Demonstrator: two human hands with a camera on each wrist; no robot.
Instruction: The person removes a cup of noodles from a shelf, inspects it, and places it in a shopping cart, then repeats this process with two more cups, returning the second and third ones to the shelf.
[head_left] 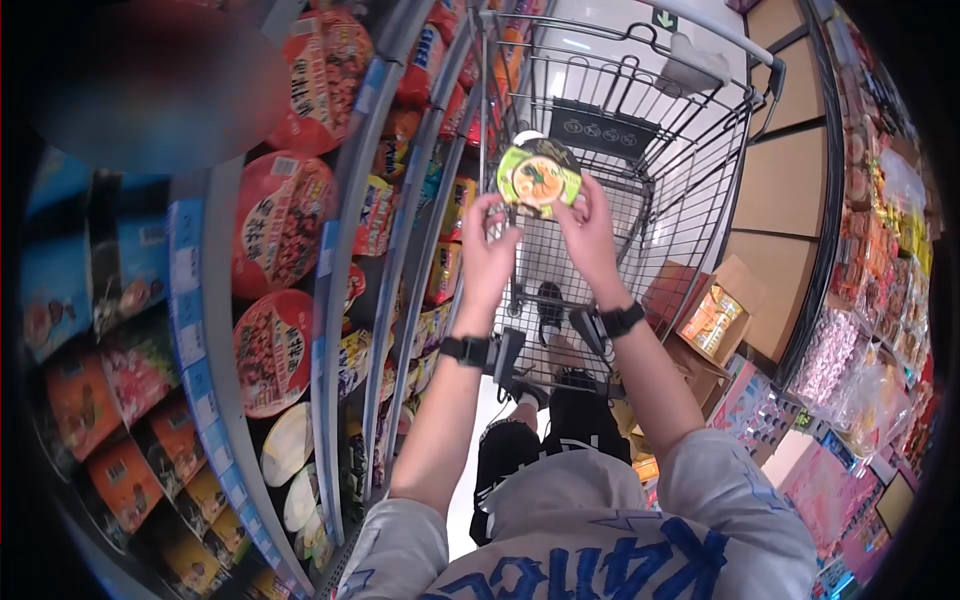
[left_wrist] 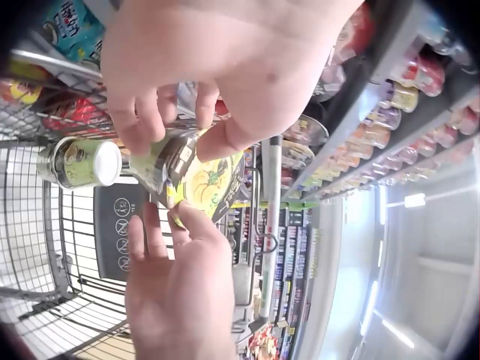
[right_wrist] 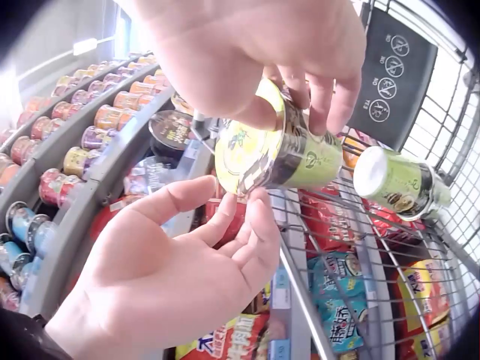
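A green and yellow instant-noodle cup (head_left: 540, 182) is raised over the cart, its printed lid facing up in the head view. In the right wrist view the right hand (right_wrist: 277, 60) grips the cup (right_wrist: 311, 159), thumb across the lid and fingers round the side. The left hand (right_wrist: 172, 270) has its palm spread and its relaxed fingertips at the rim. Both hands, left (head_left: 487, 260) and right (head_left: 592, 245), are close together in the head view. Beyond the held cup is a second green cup (left_wrist: 75, 163) with a white end; its support cannot be told.
A wire shopping cart (head_left: 690, 215) stands before the person. Shelves with red bowls (head_left: 275, 350) and packets run along the left. On the right are an opened carton (head_left: 722, 308) and hanging snack bags (head_left: 830, 350). A blurred reddish shape covers the upper left.
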